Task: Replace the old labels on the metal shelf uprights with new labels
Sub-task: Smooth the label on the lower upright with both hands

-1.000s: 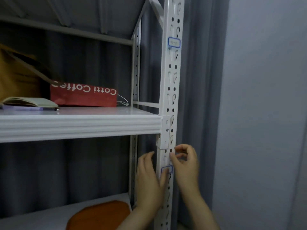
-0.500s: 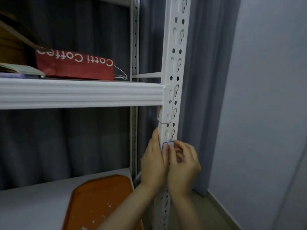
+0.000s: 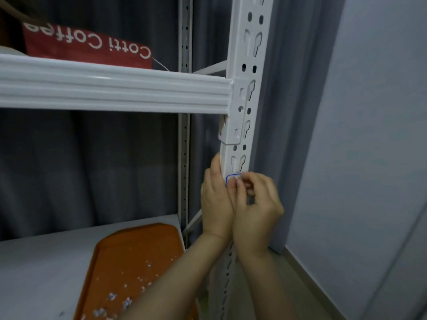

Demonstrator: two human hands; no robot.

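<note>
A white slotted metal upright runs down the middle of the view. A small white label with a blue border is stuck on it, below the shelf beam bracket. My left hand wraps the upright's left edge beside the label, thumb resting on the label's lower left. My right hand presses thumb and forefinger tips together on the label's right part, covering most of it. Whether the label has lifted off the metal is hidden by my fingers.
A white shelf beam crosses at upper left, with a red Cotti Coffee paper bag above it. An orange tray holding several small white paper scraps lies on the lower shelf. Grey curtain hangs behind; a pale wall stands to the right.
The view has moved down and nearer to the lower label. My right hand dropped from above the label onto it, and both hands now close together at the label.
</note>
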